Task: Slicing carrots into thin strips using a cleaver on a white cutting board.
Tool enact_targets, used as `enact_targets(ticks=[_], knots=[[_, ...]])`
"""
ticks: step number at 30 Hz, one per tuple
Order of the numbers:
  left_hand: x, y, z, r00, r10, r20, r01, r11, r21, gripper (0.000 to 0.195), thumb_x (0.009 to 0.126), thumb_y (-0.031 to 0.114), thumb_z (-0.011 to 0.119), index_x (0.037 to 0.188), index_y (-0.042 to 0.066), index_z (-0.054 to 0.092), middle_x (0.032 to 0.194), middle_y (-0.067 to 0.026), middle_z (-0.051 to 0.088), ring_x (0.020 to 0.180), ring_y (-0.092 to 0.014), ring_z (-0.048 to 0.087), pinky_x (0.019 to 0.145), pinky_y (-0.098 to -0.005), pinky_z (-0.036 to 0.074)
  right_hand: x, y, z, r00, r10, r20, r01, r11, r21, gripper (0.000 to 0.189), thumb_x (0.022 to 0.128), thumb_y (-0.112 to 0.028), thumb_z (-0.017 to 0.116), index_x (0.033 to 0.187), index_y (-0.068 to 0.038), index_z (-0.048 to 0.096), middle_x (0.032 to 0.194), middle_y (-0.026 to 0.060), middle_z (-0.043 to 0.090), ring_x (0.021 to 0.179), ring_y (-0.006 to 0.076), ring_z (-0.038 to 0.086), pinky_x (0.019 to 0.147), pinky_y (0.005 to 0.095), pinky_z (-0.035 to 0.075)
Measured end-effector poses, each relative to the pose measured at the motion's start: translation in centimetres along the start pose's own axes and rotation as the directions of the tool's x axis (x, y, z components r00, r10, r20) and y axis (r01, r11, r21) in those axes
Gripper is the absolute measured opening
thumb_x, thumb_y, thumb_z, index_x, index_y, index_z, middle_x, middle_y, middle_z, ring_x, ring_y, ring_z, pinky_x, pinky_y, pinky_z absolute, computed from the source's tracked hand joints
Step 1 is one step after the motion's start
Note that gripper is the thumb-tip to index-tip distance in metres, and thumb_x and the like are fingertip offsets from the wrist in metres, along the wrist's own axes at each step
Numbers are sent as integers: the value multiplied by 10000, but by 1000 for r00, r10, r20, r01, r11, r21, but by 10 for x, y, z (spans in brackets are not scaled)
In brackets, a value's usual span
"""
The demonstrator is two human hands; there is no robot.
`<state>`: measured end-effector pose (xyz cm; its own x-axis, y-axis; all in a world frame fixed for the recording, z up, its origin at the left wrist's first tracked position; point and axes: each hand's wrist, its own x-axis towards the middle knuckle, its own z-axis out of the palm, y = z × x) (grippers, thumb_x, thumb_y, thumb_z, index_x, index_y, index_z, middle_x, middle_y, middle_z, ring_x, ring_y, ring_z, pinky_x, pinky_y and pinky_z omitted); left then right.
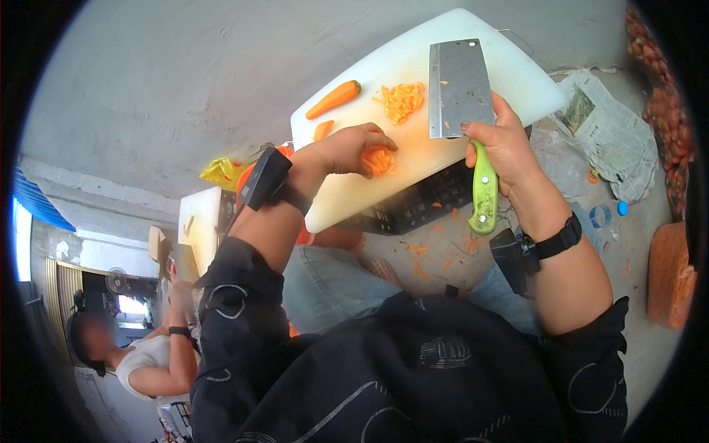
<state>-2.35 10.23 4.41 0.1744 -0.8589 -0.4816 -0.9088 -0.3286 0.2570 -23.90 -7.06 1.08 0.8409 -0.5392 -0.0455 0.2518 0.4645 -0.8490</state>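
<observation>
My right hand (pixel 507 147) grips a cleaver by the top of its green handle (pixel 483 191), with the thumb against the base of the broad steel blade (pixel 461 88). The blade lies flat-side up above the white cutting board (pixel 515 72), and orange bits stick to it. My left hand (pixel 354 148) curls around a bunch of cut carrot strips (pixel 380 161) on the board. Farther back sits a loose pile of chopped carrot (pixel 402 102). A peeled carrot (pixel 333 100) lies left of that pile, and a shorter carrot piece (pixel 323 130) is beside my left wrist.
A black plastic crate (pixel 412 199) stands under the board. Carrot scraps (pixel 421 266) litter the floor. Newspaper (pixel 615 133), a blue-capped plastic bottle (pixel 606 215) and a wooden block (pixel 667 277) are to the right. At left, a person (pixel 160 354) works near another cutting board (pixel 198 227).
</observation>
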Motion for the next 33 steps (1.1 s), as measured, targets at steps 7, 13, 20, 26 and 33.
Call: enact_targets(ticks=[7, 13, 20, 26, 33], knots=[[1, 4, -1, 1000, -24, 3, 24, 999, 36, 642, 600, 76, 786, 1206, 150, 586, 1152, -102, 568, 1109, -301, 535, 942, -352, 449, 1, 0, -2, 1000, 1, 1, -1, 1000, -18, 509, 774, 51, 547, 1253, 26, 375, 890, 149, 572, 441, 153, 519, 380, 267, 438], [2, -3, 1, 999, -41, -16, 41, 999, 0, 604, 603, 121, 793, 1174, 124, 597, 1120, -121, 589, 1093, -308, 537, 934, -369, 446, 2, 1, 1, 1000, 4, 5, -4, 1000, -18, 488, 777, 46, 546, 1237, 32, 382, 888, 149, 569, 441, 155, 520, 384, 272, 441], [-2, -3, 5, 996, -33, -87, 41, 996, 81, 556, 604, 140, 827, 1108, 72, 602, 1103, -122, 606, 1046, -305, 562, 933, -365, 450, 0, -1, 4, 1000, 5, 8, -5, 1000, -26, 486, 778, 45, 547, 1236, 35, 383, 881, 147, 565, 443, 157, 521, 391, 276, 447], [-10, -3, 12, 973, -206, -105, 199, 977, -69, 525, 681, 196, 820, 1124, 57, 573, 987, -126, 645, 952, -282, 605, 871, -348, 469, 0, 0, 1, 1000, -2, 11, 2, 999, -46, 473, 780, 45, 546, 1227, 31, 391, 878, 147, 563, 452, 157, 524, 393, 274, 451], [-22, -19, 33, 913, -403, -66, 253, 686, -682, 587, 774, 280, 772, 1212, -17, 519, 1001, -122, 646, 905, -201, 625, 777, -308, 498, 2, 1, 5, 1000, 4, 5, -4, 998, -55, 466, 779, 45, 546, 1219, 27, 395, 871, 144, 561, 457, 155, 524, 392, 277, 448]])
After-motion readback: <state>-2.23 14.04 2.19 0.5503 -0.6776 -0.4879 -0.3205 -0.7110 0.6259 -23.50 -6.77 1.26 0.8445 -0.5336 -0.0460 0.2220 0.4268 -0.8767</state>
